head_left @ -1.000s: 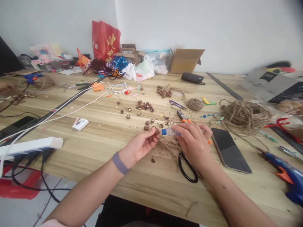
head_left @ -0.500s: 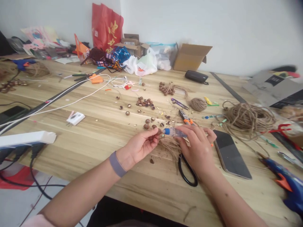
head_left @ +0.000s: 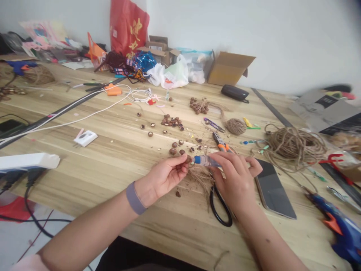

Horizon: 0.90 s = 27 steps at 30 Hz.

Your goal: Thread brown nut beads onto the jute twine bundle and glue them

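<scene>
My left hand [head_left: 162,178], with a grey band at the wrist, pinches a small brown nut shell [head_left: 188,159] between thumb and fingers. In my right hand [head_left: 237,180] is a small clear bottle with a blue collar [head_left: 207,160], held sideways. Its tip meets or nearly meets the shell; I cannot tell if they touch. Loose twine strands [head_left: 200,178] lie under both hands. Just beyond are several nut shells [head_left: 173,151] and orange-handled pliers [head_left: 220,141]. Black scissor-like handles [head_left: 221,207] show beneath my right hand.
Right of my hands lie a phone [head_left: 275,188], a twine coil [head_left: 296,143] and a blue glue gun [head_left: 335,226]. More nut shells [head_left: 172,121] and a twine ball [head_left: 235,126] are farther back. A power strip [head_left: 31,162] and white cable [head_left: 93,111] occupy the left.
The view has shifted slightly. Both hands keep their hold on the shell and the bottle, with hardly any movement between them.
</scene>
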Available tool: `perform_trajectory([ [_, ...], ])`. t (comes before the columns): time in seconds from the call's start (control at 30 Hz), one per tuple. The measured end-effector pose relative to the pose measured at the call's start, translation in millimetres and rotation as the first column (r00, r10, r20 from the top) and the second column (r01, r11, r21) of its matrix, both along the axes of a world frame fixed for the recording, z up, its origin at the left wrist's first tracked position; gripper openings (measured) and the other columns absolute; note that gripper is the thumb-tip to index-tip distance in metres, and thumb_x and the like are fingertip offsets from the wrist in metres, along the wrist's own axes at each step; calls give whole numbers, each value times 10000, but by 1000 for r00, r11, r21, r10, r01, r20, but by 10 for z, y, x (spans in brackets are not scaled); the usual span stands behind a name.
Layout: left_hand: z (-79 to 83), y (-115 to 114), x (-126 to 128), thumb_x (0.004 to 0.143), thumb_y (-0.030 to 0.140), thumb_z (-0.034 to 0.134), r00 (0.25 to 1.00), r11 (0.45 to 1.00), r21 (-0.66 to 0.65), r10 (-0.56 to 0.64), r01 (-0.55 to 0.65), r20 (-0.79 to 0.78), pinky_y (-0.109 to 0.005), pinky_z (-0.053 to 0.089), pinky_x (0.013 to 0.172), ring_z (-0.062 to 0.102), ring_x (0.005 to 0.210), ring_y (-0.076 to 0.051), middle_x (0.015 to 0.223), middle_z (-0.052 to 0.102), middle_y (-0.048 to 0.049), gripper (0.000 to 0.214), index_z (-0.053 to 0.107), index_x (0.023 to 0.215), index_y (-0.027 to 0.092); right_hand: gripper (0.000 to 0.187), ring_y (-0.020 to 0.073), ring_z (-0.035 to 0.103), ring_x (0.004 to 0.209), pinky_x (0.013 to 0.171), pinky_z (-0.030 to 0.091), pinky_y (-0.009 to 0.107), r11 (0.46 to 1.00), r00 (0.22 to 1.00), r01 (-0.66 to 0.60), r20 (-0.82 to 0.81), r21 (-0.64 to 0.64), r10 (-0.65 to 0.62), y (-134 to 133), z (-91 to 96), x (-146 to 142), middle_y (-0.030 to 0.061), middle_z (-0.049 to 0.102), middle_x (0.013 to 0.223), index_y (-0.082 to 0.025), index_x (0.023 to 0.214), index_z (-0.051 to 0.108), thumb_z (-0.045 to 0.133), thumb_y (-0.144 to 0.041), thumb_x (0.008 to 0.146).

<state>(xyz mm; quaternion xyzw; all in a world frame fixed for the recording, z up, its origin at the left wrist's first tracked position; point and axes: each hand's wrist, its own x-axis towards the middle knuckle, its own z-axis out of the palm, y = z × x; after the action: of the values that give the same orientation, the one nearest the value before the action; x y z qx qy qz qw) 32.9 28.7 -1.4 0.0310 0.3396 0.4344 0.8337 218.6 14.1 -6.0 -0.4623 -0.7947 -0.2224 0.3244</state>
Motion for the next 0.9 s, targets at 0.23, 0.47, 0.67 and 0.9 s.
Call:
perform_trajectory([
  [0.23,10,-12,21,883,38,511,1000,1000,-20,19,-19,-1,-117,471,499,559,524,-40,651,604,-29,189,618,731,74,205,202,632,860,840,300,375,1000,1000,-13,22,5,13,2,21,11,38,696,953,-243,1023,571,561,-122,858],
  [0.47,25,-25,24,879,35,507,1000,999,-47,3,-2,31,-123,467,490,559,520,-43,638,603,-28,238,622,679,90,230,212,621,864,816,341,359,1000,999,-24,41,-6,24,25,18,27,47,685,942,-243,1033,558,553,-103,850],
  [0.67,25,-30,38,890,44,492,999,998,-64,-6,8,43,-125,466,483,555,519,-46,639,603,-37,255,629,678,77,219,199,619,839,817,324,357,1000,999,-3,53,2,2,7,24,19,39,686,930,-247,1011,559,570,-102,848],
  [0.9,46,-44,46,899,43,473,999,997,-75,0,3,36,-120,468,470,552,499,-44,629,590,-36,258,622,689,58,176,173,619,845,830,316,340,1000,998,15,55,21,-16,-1,19,27,14,681,935,-256,1002,574,579,-146,864],
])
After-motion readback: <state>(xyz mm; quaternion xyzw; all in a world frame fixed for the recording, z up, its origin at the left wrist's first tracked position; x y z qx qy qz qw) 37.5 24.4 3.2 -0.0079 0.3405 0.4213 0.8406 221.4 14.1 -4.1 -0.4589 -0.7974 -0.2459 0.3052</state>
